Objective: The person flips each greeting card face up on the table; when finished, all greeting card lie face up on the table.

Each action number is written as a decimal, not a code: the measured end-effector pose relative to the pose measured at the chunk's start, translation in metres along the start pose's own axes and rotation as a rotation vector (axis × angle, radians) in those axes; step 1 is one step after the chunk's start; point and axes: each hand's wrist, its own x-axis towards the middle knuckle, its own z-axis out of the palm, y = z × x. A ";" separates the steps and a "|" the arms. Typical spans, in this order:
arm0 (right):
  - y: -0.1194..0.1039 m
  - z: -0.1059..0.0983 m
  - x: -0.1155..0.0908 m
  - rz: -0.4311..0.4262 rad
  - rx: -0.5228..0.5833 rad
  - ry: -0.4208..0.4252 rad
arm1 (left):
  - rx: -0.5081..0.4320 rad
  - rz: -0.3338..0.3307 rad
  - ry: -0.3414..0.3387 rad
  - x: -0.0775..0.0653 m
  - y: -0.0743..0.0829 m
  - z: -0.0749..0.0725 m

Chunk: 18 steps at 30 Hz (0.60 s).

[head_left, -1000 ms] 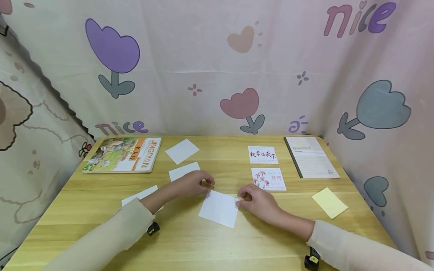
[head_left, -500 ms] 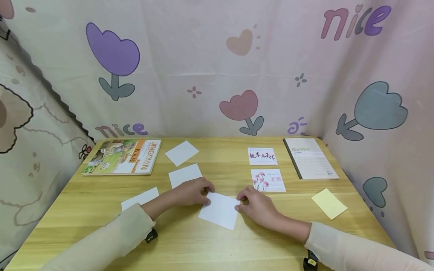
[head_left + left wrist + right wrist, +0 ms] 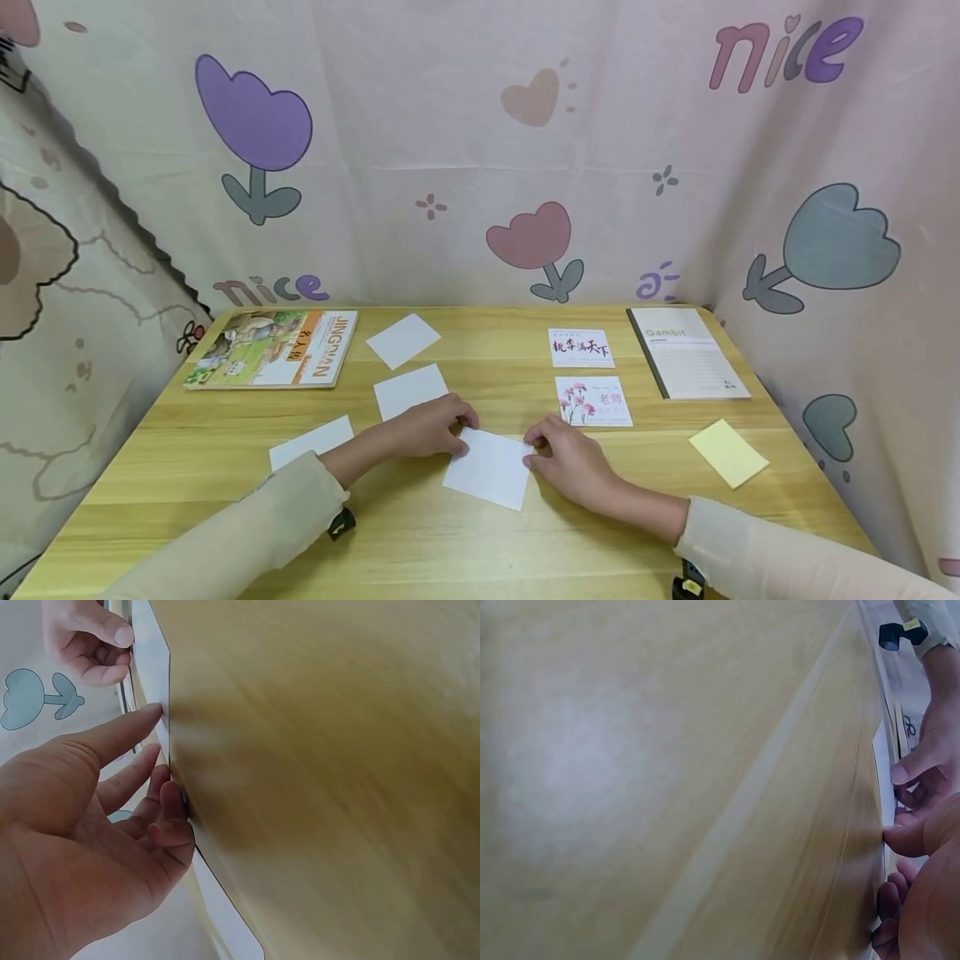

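Note:
A white square card lies at a slant near the middle of the table. My left hand holds its upper left corner, thumb on the card's face and index finger curved at its far edge. At the upper right corner, my right hand pinches the card between thumb and index finger. In the left wrist view the left thumb presses the card, with the other fingers curled beside its edge. The right wrist view shows the right thumb touching the card; the fingertips' undersides are hidden.
Other white cards lie to the left, one partly behind the left forearm. A picture book is at the back left. Two printed cards, a notebook and a yellow paper lie on the right. A patterned curtain hangs behind.
The left hand has drawn slightly closer to the card, its thumb now over the corner. The right fingers have come together at the other corner. The card has hardly moved.

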 end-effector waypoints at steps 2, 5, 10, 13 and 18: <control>0.000 0.001 0.000 -0.004 -0.014 -0.005 | -0.010 0.009 -0.007 0.000 0.001 0.000; 0.000 0.002 0.001 -0.011 -0.041 -0.022 | -0.030 0.011 -0.016 0.000 0.003 0.000; 0.000 0.003 0.003 -0.010 -0.062 -0.044 | -0.024 0.008 -0.016 0.002 0.003 0.001; -0.001 0.004 0.004 0.003 -0.039 -0.046 | -0.012 -0.004 -0.012 0.003 0.003 0.002; -0.003 0.003 0.003 0.025 0.008 -0.041 | 0.014 -0.028 -0.012 0.005 0.004 0.003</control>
